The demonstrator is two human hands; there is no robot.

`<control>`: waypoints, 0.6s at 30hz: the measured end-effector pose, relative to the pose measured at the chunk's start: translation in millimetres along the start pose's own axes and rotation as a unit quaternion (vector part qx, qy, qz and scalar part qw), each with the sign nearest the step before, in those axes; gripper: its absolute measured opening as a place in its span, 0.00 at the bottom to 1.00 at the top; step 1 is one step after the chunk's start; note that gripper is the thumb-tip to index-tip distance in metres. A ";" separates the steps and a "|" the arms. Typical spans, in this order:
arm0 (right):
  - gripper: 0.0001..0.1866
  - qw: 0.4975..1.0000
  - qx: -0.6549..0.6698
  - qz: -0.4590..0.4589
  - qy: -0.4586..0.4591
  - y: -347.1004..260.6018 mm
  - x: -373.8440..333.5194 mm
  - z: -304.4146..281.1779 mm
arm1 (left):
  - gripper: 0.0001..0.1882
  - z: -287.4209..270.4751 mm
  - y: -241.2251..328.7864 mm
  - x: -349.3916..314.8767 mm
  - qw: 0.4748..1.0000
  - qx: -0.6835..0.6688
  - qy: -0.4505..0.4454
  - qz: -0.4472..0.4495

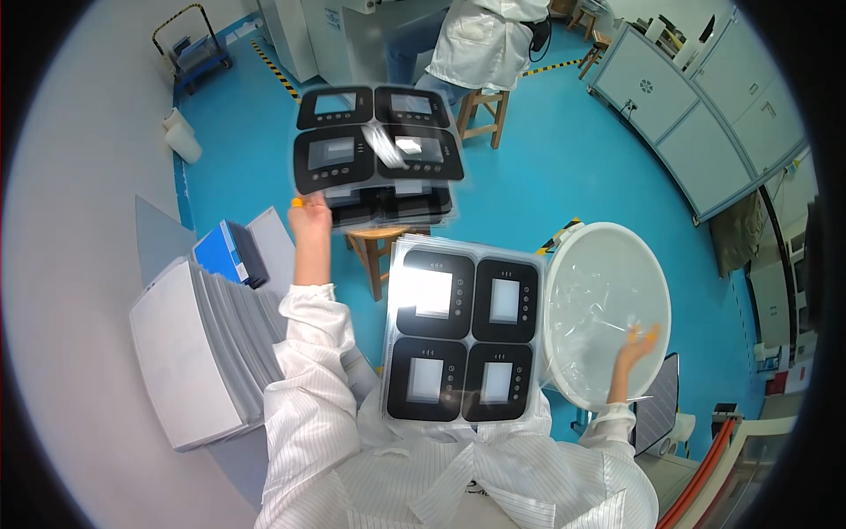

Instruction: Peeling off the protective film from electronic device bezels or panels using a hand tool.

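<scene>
My left hand, with an orange cover on a fingertip, grips the near left corner of a clear sheet with four black panels. That sheet is blurred and hangs tilted over a stack of similar sheets on a wooden stool. Another stack of panel sheets, each panel with a pale window, lies in front of my body. Over the round white bin, my right hand has its fingers apart and nothing visible in them. Crumpled clear film lies inside the bin.
A tall pile of white sheets stands at the left beside a blue box. Ahead, a person in a white coat sits on a wooden stool. Grey cabinets line the right; a trolley is far left.
</scene>
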State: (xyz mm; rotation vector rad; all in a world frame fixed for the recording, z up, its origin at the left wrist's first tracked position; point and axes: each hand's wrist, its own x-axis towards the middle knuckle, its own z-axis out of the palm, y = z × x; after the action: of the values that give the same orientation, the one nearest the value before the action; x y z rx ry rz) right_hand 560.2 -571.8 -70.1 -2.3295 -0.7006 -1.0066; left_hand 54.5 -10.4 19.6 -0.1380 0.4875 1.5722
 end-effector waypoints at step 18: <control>0.14 0.782 0.137 0.286 -0.536 -40.6 39.1 -14.3 | 0.24 -62.5 25.6 -39.6 0.573 0.728 -0.034 0.373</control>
State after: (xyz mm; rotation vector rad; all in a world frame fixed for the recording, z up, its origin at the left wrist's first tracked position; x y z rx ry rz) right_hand 550.8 -540.6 -21.9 -2.4297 -0.3808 0.7411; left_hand 19.5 -70.8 -15.9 1.5929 1.7913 1.4086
